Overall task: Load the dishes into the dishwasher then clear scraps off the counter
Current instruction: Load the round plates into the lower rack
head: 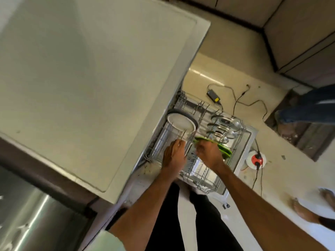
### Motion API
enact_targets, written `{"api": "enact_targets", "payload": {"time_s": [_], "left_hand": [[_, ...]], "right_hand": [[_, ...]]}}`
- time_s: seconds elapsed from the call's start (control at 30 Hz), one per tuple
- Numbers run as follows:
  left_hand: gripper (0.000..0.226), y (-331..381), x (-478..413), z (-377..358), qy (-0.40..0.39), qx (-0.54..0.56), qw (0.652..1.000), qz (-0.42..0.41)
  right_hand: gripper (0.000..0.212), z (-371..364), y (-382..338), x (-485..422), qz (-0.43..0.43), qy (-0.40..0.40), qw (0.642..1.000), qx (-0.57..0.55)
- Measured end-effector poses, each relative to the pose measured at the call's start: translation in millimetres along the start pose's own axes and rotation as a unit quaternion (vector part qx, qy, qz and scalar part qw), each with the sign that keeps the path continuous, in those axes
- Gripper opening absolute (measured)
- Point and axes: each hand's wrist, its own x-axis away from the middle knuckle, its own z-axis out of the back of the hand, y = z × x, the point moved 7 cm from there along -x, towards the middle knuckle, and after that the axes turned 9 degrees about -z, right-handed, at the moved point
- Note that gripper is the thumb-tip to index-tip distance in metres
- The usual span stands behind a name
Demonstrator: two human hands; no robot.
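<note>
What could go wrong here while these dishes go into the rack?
1. The right hand grips the green plate close to the glass lids; a knock might chip them.
2. The left hand is at the rack wires beside the white plate, so fingers might get poked.
3. A plugged-in socket reel lies on the floor right by the rack; drips or a trip seem possible.

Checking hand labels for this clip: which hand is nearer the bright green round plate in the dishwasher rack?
Right. The right hand grips the bright green round plate at its edge; the left hand is apart from it, to its left, at the grey wire rack.
</note>
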Motion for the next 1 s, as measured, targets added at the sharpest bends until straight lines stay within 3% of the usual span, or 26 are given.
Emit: {"api": "enact_targets", "payload": {"time_s": [0.23, 0.37, 0.53, 0.73, 1.0], "left_hand": [[0.038, 29, 122, 88, 0.079, 0.068, 0.988, 0.112], [0.032, 34, 210, 108, 0.15, 0.085, 0.969, 0.178], [0.023, 39, 333, 126, 0.273, 0.096, 0.926, 0.243], [0.038, 33, 497, 122, 0.383, 0.094, 0.837, 0.381], [0.028, 44, 688, 111, 0.482, 0.084, 0.699, 0.521]], "right_hand": [[0.027, 0, -45, 92, 0.031, -0.061, 0.998, 0.013], [0.021, -12, -85, 136, 0.116, -0.104, 0.986, 0.051], [0.033, -22, -159, 229, 0.226, -0.156, 0.955, 0.114], [0.022, -95, -219, 327, 0.357, -0.255, 0.882, 0.17], [0.02, -185, -293, 477, 0.484, -0.325, 0.776, 0.241]]}}
